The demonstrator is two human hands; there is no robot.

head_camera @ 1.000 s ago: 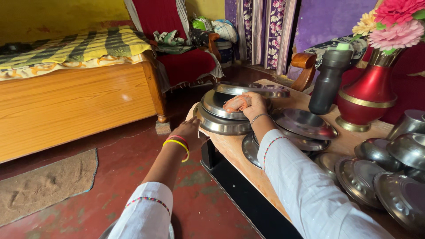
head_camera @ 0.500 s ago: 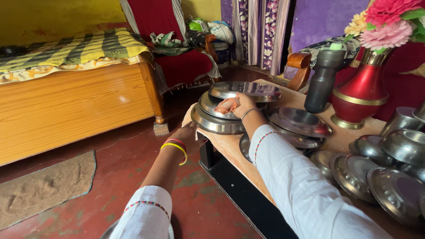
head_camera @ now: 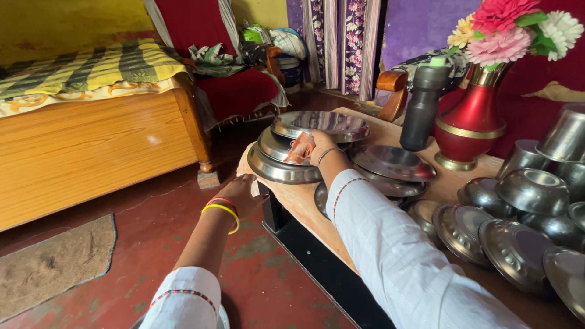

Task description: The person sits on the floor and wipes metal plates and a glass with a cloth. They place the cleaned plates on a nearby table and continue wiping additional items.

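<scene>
My right hand [head_camera: 319,144] grips a crumpled orange cloth [head_camera: 300,148] and presses it on the top plate of a stack of steel plates [head_camera: 277,164] at the near corner of a low wooden table [head_camera: 312,204]. A wider steel plate [head_camera: 320,123] rests tilted just behind the stack. My left hand [head_camera: 240,190], with red and yellow bangles at the wrist, rests against the table's corner edge below the stack. Its fingers are partly hidden; it seems to hold nothing.
More steel plates [head_camera: 393,163] lie to the right, with steel lids [head_camera: 463,228] and upturned bowls [head_camera: 533,192] beyond. A black bottle [head_camera: 421,103] and a red flower vase [head_camera: 472,119] stand at the back. A wooden bed [head_camera: 91,131], a red armchair [head_camera: 237,79] and a brown mat [head_camera: 52,265] are to the left.
My right hand has slid the cloth slightly toward the near left on the stack. The view has shifted right, bringing more bowls into sight. My left hand stays at the table corner.
</scene>
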